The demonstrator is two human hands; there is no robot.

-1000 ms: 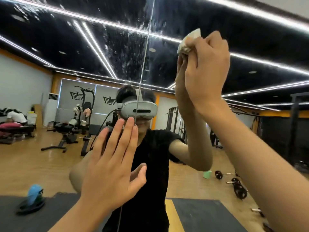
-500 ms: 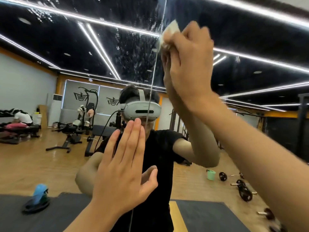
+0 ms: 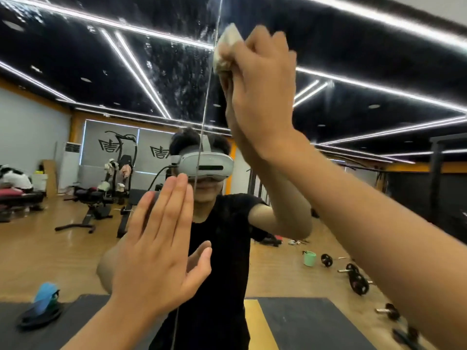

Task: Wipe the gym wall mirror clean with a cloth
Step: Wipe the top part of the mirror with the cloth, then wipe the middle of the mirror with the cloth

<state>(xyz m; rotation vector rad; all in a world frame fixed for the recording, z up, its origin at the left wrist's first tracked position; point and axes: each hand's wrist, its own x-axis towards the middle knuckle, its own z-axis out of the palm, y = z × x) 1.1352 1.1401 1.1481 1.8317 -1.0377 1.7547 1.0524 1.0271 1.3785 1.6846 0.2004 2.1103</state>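
The mirror (image 3: 75,72) fills the view, made of panels joined at a thin upright seam (image 3: 206,102). Pale specks and streaks dot the glass just left of the seam, high up. The cloth (image 3: 228,37) is small, off-white and bunched up. It is pressed against the glass just right of the seam, near its top, gripped in the right hand (image 3: 260,79).

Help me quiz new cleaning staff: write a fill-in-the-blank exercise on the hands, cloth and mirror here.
1. The right hand presses a crumpled ____ against the mirror.
2. The left hand, fingers straight, holds ____.
3. The right hand is ____ than the left hand.
4. The reflected bucket is ____.
Missing words: cloth; nothing; higher; green.
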